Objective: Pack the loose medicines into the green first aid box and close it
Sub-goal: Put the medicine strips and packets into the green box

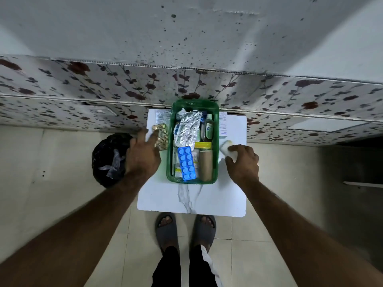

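Observation:
The green first aid box [216, 129] stands open on a small white marble-look table [192, 197]. Inside lie a blue blister pack [187, 163], a crumpled silver strip [187, 129], a brown roll [205, 165] and a small bottle [209, 129]. My left hand [143, 154] reaches to a gold blister strip [160, 136] left of the box, fingers touching it. My right hand [242, 162] is closed around a small white container [228, 149] right of the box. A silver strip [162, 118] and a white carton [223, 125] lie beside the box at the back.
A black plastic bag [109, 158] sits on the floor left of the table. A floral-patterned wall panel [83, 96] runs behind the table. My feet in grey sandals [165, 228] stand at the table's near edge on pale floor tiles.

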